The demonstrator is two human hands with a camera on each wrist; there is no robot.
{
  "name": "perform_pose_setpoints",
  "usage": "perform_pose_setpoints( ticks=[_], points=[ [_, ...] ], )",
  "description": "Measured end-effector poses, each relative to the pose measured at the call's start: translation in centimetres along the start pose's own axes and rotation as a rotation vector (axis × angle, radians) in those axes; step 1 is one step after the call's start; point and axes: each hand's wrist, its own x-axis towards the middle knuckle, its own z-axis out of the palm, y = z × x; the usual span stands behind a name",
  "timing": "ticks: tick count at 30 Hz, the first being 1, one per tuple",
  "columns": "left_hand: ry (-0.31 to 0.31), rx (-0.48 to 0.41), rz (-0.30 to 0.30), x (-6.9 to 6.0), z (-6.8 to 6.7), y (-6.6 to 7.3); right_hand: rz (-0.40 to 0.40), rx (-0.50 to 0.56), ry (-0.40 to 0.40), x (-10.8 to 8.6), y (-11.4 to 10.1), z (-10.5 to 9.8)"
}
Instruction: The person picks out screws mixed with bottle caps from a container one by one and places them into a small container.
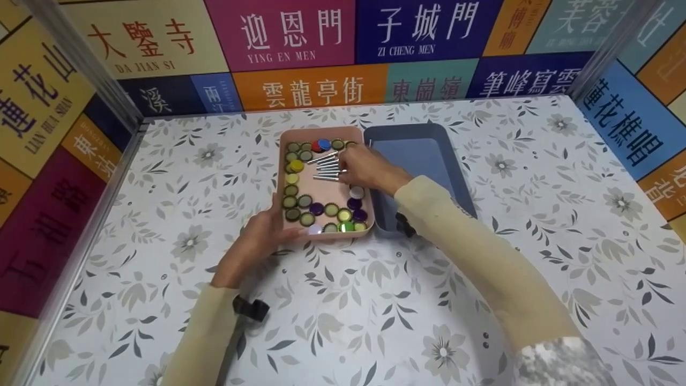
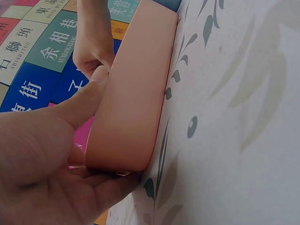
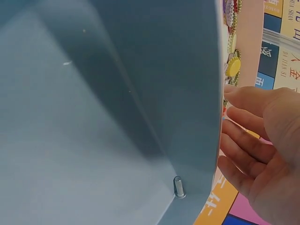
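My left hand [image 1: 262,230] grips the near left corner of a pink tray [image 1: 321,131]. In the left wrist view its thumb lies on the rim and its fingers wrap the outer wall. Silver bolts [image 1: 327,161], several of them, lie fanned out in the tray. Over their right ends is my right hand [image 1: 367,167], fingers reaching down into the pink tray. The tray walls hide those fingertips, so whether they pinch a bolt is unclear. One silver bolt [image 3: 179,187] stands in a corner of the grey-blue tray [image 1: 418,161], beside the pink one.
Bottle caps [image 1: 291,202], mostly green with some yellow, purple, red and blue, line the pink tray's edges. The trays stand side by side on a floral-patterned table [image 1: 343,311]. Panels with Chinese lettering [image 1: 300,32] enclose the back and sides.
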Motion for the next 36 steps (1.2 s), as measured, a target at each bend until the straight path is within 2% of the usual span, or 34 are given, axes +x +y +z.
perform_pose_setpoints(
  ticks=[13,20,23,27,32,36],
  points=[
    [-0.020,-0.049,-0.006,-0.2,0.0,-0.1,0.017,-0.010,-0.022,0.4,-0.1,0.3],
    [-0.016,-0.018,-0.035,-0.2,-0.1,0.0,0.026,-0.015,-0.027,0.8,-0.2,0.5],
    [-0.007,0.019,0.003,-0.2,-0.2,-0.2,0.036,-0.007,-0.033,0.9,-0.3,0.6],
    [0.001,0.027,0.058,-0.4,-0.1,-0.3,0.059,0.003,-0.048,1.0,-0.4,0.6],
    [0.001,-0.020,0.068,-0.4,-0.1,-0.2,0.092,0.008,-0.064,1.0,-0.5,0.7],
    [0.001,0.000,0.054,-0.3,-0.1,-0.1,0.131,-0.001,-0.095,1.1,-0.5,0.7]
  ],
)
